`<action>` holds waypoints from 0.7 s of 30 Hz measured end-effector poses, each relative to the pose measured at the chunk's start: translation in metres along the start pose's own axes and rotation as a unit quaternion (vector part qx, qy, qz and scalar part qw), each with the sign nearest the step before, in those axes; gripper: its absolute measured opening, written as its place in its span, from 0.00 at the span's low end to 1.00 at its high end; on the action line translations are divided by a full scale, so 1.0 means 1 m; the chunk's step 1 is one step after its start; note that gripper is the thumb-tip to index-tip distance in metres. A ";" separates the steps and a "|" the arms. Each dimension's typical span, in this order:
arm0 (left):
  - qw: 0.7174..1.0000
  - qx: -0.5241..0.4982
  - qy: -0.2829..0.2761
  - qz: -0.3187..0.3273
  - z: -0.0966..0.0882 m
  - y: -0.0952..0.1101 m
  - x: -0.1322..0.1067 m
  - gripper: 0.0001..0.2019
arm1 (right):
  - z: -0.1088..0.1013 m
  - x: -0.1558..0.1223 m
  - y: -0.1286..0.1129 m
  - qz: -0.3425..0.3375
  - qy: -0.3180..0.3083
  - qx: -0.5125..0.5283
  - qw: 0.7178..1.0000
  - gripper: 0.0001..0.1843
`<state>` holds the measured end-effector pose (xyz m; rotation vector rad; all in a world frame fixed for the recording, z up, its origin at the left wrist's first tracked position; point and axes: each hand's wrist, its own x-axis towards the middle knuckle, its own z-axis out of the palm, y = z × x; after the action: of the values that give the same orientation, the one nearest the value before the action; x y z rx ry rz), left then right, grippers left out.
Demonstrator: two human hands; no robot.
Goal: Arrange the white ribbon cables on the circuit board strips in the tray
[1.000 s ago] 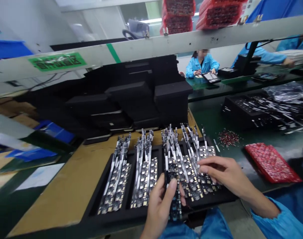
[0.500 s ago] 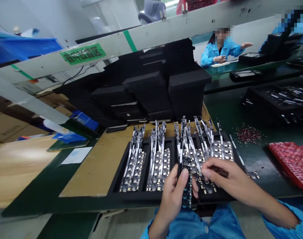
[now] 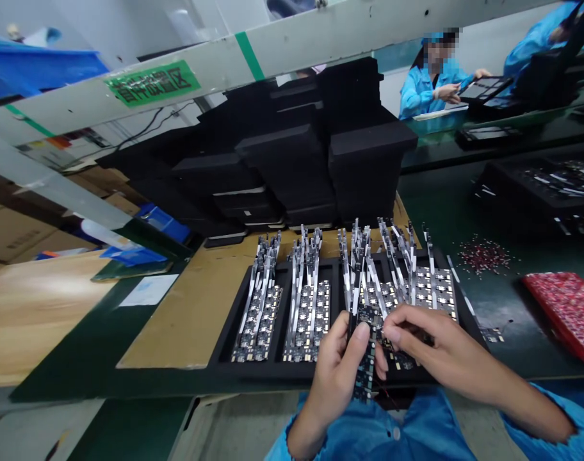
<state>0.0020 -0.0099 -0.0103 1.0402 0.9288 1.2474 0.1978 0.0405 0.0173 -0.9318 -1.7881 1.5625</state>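
My left hand (image 3: 339, 371) is closed round a narrow black circuit board (image 3: 366, 366) held upright over the near edge of a black foam tray (image 3: 229, 339). The thumb lies along the board's face. My right hand (image 3: 431, 346) rests just right of it, fingers curled and pinched at the board's upper end among the boards in the tray. The tray holds several rows of black boards with white ribbon cables (image 3: 304, 282) sticking up.
Stacked black foam trays (image 3: 292, 166) stand behind on a cardboard sheet (image 3: 186, 314). A red bag (image 3: 563, 307) and scattered small red parts (image 3: 481, 254) lie right. Another tray of boards (image 3: 542, 186) sits far right. People in blue coats (image 3: 429, 86) work beyond. A white rail (image 3: 225, 64) crosses overhead.
The view swung left and down slightly. My left hand lifted the board a little and my right hand's fingers closed in on its upper end.
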 end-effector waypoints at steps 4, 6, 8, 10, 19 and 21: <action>1.000 0.027 -0.001 0.004 0.000 0.004 0.000 0.06 | 0.001 0.002 -0.005 0.024 -0.052 0.004 0.998 0.10; 0.999 0.039 0.002 0.008 0.000 0.005 0.001 0.05 | 0.000 0.003 -0.005 0.025 -0.061 0.005 0.998 0.10; 0.999 0.045 0.003 0.012 0.001 0.006 0.001 0.05 | 0.000 0.004 -0.004 0.023 -0.073 0.004 0.997 0.11; 0.999 0.051 0.003 0.014 0.001 0.007 0.001 0.05 | 0.000 0.004 -0.001 0.022 -0.075 -0.005 0.997 0.12; 0.998 0.062 -0.004 0.005 0.000 0.008 0.002 0.05 | 0.001 0.002 0.010 -0.009 -0.040 -0.081 0.996 0.16; 0.998 0.061 -0.004 0.000 0.000 0.007 0.002 0.06 | 0.003 0.002 0.010 -0.019 -0.027 -0.094 0.995 0.16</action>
<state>0.0001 -0.0081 -0.0035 1.1403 1.0076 1.1972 0.1962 0.0411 0.0067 -0.9438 -2.0057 1.4265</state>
